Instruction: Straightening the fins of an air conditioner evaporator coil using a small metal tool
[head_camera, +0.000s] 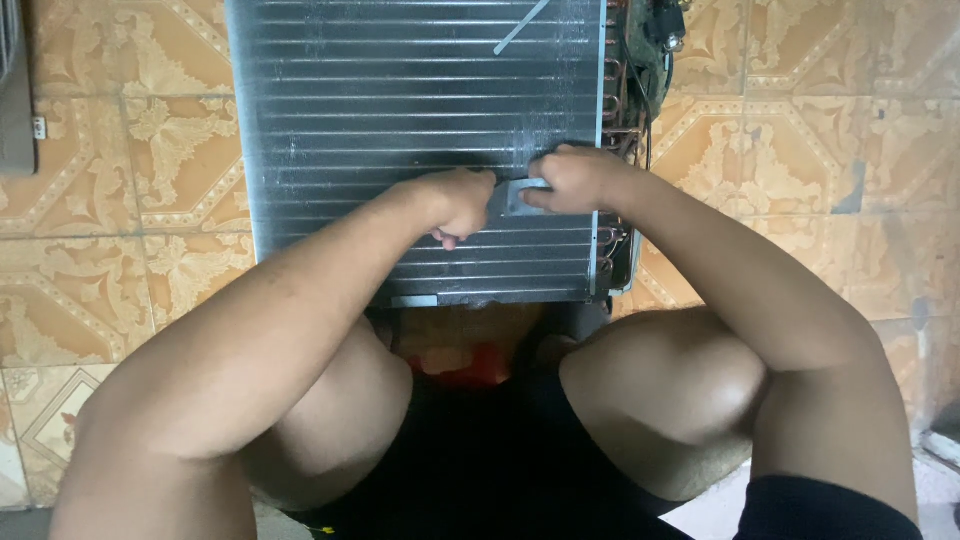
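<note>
A finned metal coil unit, grey with horizontal ribs, lies on the tiled floor in front of my knees. A small grey metal bracket rests on its lower right face. My left hand is closed in a fist against the bracket's left end. My right hand grips the bracket's right end, fingers curled over it. Copper tubing and wiring run along the coil's right edge.
Patterned orange and cream floor tiles surround the unit. A grey object sits at the far left edge. A thin grey strip lies across the coil's top. My knees are bent close under the unit.
</note>
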